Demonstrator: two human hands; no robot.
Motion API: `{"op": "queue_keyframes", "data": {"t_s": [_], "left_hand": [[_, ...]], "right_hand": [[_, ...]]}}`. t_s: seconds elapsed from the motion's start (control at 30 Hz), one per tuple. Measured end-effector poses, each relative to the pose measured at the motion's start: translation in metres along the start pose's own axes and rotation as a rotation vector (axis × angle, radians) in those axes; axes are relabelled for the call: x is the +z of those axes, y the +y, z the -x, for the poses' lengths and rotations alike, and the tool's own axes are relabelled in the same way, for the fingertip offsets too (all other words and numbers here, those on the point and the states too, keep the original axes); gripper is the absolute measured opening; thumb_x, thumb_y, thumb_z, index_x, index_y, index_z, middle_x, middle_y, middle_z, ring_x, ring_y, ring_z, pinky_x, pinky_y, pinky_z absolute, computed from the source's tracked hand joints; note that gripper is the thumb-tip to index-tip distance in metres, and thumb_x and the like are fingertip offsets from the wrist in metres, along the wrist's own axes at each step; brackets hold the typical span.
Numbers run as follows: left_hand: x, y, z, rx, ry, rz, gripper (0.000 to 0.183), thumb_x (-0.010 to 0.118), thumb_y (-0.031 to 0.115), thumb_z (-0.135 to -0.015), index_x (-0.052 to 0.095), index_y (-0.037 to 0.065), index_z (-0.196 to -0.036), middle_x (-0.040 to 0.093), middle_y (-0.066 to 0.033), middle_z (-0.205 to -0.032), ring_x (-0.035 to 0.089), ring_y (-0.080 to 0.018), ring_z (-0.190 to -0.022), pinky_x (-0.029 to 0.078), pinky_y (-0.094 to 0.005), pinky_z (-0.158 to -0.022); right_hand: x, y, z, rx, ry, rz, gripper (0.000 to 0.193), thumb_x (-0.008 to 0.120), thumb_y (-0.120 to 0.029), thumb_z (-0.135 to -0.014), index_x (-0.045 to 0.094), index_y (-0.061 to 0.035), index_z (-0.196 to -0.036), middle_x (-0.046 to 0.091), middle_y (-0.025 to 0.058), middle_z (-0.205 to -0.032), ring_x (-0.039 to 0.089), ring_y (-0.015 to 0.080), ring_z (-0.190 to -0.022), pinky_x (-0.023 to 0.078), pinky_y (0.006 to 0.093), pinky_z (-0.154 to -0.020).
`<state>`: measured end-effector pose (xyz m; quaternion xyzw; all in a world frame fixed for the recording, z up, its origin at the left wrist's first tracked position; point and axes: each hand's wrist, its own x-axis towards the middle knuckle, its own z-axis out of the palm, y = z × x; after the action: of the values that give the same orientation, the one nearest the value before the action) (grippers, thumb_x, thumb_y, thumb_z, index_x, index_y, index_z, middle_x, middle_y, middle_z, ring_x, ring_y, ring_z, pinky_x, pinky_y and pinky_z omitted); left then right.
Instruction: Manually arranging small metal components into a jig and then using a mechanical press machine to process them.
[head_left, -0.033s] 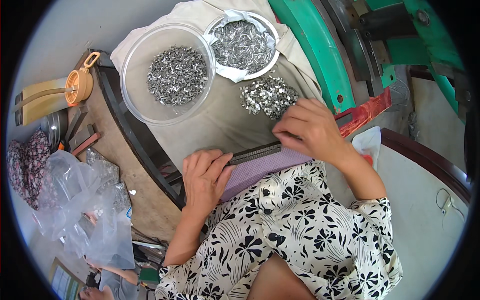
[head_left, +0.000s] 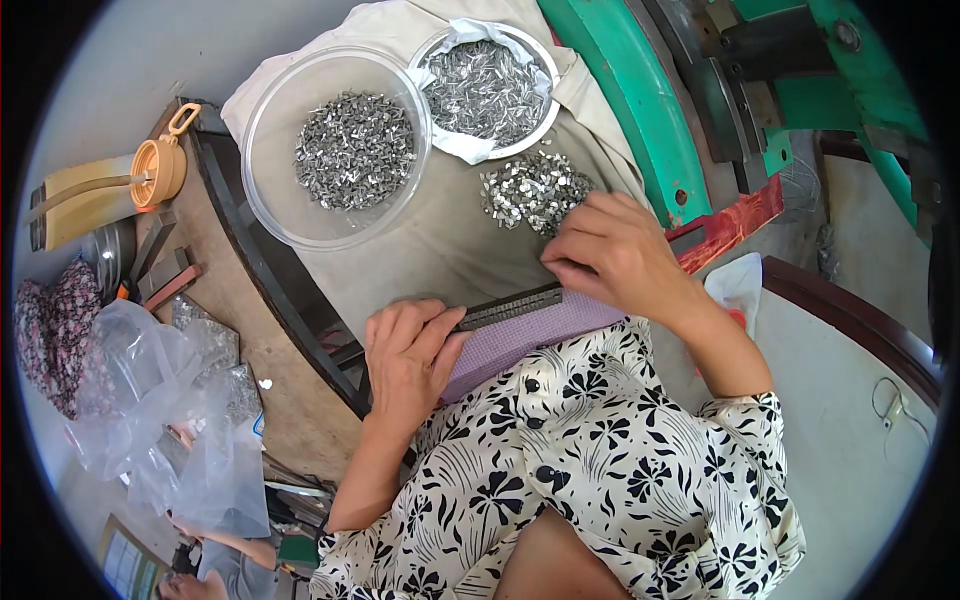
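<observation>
My left hand [head_left: 408,350] is closed on the left end of a dark, narrow metal strip [head_left: 512,307] with rows of small slots or pieces along it. The strip lies across a purple checked cloth [head_left: 530,340] in front of my body. Over the strip's right end, my right hand [head_left: 620,250] has thumb and fingers pinched together; anything between them is too small to make out. Just beyond that hand, a loose pile of small shiny metal pieces [head_left: 535,192] rests on a grey-beige cloth [head_left: 400,280].
A clear round tub [head_left: 265,190] of small metal pieces and a white bowl [head_left: 545,125] of thin metal pins stand behind. Green machinery [head_left: 640,110] rises at the right. At left are plastic bags [head_left: 150,400] and an orange-lidded container [head_left: 160,170]. Another person [head_left: 240,565] is at lower left.
My right hand has shifted very slightly to the left over the end of the strip. The left hand and the strip look the same.
</observation>
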<state>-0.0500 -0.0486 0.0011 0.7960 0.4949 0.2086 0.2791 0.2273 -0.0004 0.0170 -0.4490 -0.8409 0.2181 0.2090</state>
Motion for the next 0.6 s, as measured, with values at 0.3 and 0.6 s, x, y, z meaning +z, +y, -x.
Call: {"op": "queue_keyframes", "data": {"t_s": [0.3,0.6], "left_hand": [[-0.006,0.009,-0.003,-0.022,-0.027,-0.022,0.035,0.082,0.012,-0.068,0.073,0.009,-0.102,0.064,-0.0044,-0.1,0.059,-0.0258,-0.093,0.042,-0.0383,-0.081],[0.011,0.027,-0.027,0.2,-0.017,-0.055,0.02,0.071,0.014,-0.077,0.069,0.009,-0.096,0.061,-0.0032,-0.103,0.06,-0.0221,-0.096,0.045,-0.0362,-0.082]], "right_hand": [[-0.002,0.009,-0.008,-0.063,-0.122,-0.02,0.015,0.076,-0.009,-0.07,0.071,-0.0127,-0.084,0.059,-0.0007,-0.092,0.055,0.0219,-0.089,0.043,0.0355,-0.074],[0.01,-0.009,0.021,0.045,0.073,-0.149,0.018,0.081,-0.009,-0.068,0.071,-0.0107,-0.083,0.06,0.0018,-0.092,0.056,0.0248,-0.086,0.042,0.0363,-0.075]]}}
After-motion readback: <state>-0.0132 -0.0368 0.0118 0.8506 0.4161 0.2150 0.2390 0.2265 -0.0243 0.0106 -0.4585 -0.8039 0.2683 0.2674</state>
